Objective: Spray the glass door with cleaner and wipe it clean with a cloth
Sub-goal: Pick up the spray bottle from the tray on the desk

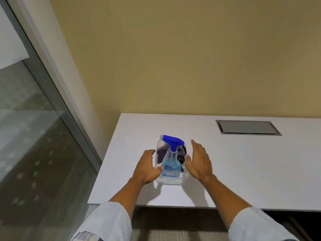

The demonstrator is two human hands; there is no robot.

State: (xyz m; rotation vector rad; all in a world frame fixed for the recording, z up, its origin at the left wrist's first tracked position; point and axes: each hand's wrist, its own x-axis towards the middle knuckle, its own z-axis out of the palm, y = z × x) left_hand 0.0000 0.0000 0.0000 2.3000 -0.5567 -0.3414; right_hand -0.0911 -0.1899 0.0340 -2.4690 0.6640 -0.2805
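Observation:
A clear plastic tub (171, 181) sits near the left end of a white table (243, 167). Inside it lies a spray bottle (171, 164) with blue liquid and a blue trigger head, on top of a dark cloth (182, 152). My left hand (147, 167) rests against the tub's left wall, fingers curled around its side. My right hand (199, 160) is beside the tub's right wall, fingers straight and apart, thumb touching the rim. The glass door (29, 136) stands at the left, in a grey metal frame.
A grey cable hatch (247, 127) is set into the table top at the back right. A beige wall rises behind the table. Grey carpet shows below the table's front edge.

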